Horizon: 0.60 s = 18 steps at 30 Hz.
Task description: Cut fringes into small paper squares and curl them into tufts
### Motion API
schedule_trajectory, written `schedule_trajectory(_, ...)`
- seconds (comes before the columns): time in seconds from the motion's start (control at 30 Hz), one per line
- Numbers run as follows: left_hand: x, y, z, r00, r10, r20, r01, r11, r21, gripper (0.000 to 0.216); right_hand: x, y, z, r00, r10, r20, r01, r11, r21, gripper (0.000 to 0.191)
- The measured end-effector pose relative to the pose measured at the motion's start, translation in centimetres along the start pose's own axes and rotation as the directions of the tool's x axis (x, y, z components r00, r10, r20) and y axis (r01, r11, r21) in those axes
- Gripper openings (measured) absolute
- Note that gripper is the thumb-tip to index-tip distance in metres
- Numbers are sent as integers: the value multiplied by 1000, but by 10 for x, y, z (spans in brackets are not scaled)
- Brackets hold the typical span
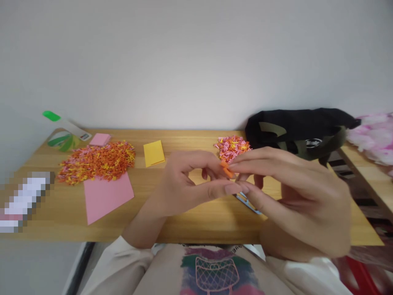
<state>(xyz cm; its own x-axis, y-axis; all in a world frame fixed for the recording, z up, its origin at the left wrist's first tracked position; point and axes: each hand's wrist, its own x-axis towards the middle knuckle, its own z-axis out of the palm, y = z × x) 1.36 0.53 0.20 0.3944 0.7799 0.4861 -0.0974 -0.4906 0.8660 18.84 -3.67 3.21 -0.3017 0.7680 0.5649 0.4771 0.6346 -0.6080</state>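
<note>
Above the middle of the wooden table, my left hand (190,180) and my right hand (294,196) meet at the fingertips. Between them is a small folded piece of orange paper (227,169), pinched by the fingers of both. Beyond the fingers lies a small pile of pink, orange and yellow paper bits (232,147). A larger pile of similar bits (101,162) is on the left, partly over a pink paper sheet (109,200). Under my right hand, a light-blue object (248,203) shows only in part; its kind is hidden.
Yellow paper squares (154,153) and a pink paper stack (100,139) lie toward the back of the table (196,229). A green-and-white item (66,125) stands at the back left, a blurred-out object (26,200) at the left edge. A black bag (294,127) and pink-white fluffy material (373,135) are right.
</note>
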Motion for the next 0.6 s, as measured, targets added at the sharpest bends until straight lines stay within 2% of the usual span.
schedule_trajectory(0.1, 0, 3, 1, 998, 62, 29, -63, 997, 40, 22, -1, 0, 4, 997, 60, -56, -58, 997, 44, 16)
schedule_trajectory(0.23, -2, 5, 3, 996, 66, 58, -72, 990, 119, 5, -1, 2, 7, 987, 109, -119, -101, 992, 72, 16)
schedule_trajectory(0.4, -4, 3, 3, 994, 84, -71, -68, 976, 209, 4, -4, 3, 8, 961, 186, -206, -162, 978, 127, 15)
schedule_trajectory(0.47, -4, 2, 3, 991, 65, -114, -42, 980, 194, 3, -5, 3, 8, 954, 217, -208, -191, 972, 138, 15)
schedule_trajectory(0.6, -4, 1, 2, 996, 32, -84, -28, 998, 51, 5, -5, 3, 7, 951, 240, -195, -214, 966, 145, 11)
